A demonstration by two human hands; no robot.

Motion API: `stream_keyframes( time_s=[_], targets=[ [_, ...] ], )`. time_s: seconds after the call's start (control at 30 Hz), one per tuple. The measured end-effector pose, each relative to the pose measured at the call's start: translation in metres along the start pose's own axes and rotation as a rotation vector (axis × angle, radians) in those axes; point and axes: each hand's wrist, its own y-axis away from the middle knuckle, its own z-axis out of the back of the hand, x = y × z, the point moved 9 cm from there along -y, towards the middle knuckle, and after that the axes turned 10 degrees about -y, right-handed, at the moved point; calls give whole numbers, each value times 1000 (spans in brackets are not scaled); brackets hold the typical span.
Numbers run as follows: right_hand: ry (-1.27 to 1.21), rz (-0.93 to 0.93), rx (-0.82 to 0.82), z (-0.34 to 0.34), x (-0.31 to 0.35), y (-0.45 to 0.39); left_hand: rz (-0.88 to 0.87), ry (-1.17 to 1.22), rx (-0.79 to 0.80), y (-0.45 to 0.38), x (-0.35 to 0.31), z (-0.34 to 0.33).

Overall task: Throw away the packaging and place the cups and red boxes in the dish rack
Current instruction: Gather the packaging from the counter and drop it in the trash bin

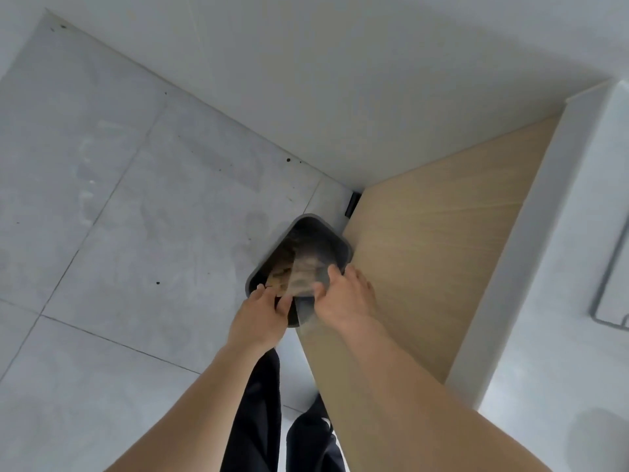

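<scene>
A dark grey waste bin [335, 240] stands on the floor against the wooden cabinet side. Over its opening I hold a clear plastic packaging sheet [306, 269], blurred, with brown packaging [279, 271] visible under it inside the bin. My left hand [260, 310] grips the sheet's near left edge. My right hand [343, 294] pinches its near right edge. No cups or red boxes are in view.
Grey floor tiles [119, 199] spread to the left. A white wall [340, 80] runs behind the bin. The light wooden cabinet side [425, 250] rises on the right, with a white counter [578, 233] and part of a grey wire rack [609, 284] on it. My dark trousers [258, 420] are below.
</scene>
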Motion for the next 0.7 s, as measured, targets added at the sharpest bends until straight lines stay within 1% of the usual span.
stream_keyframes(
  time_s=[0.13,0.27,0.47,0.57,0.7],
  targets=[
    [95,77,-8,13,4,12,-53,-125,-118,10,-7,25],
    [134,106,-39,28,9,33,-122,-278,-157,25,-19,47],
    [149,151,-97,60,20,75,-175,-394,-214,62,-36,86],
    [140,185,-151,84,25,104,-187,-408,-249,89,-47,106],
    [127,224,-266,122,23,152,-250,-464,-324,131,-76,128]
  ],
)
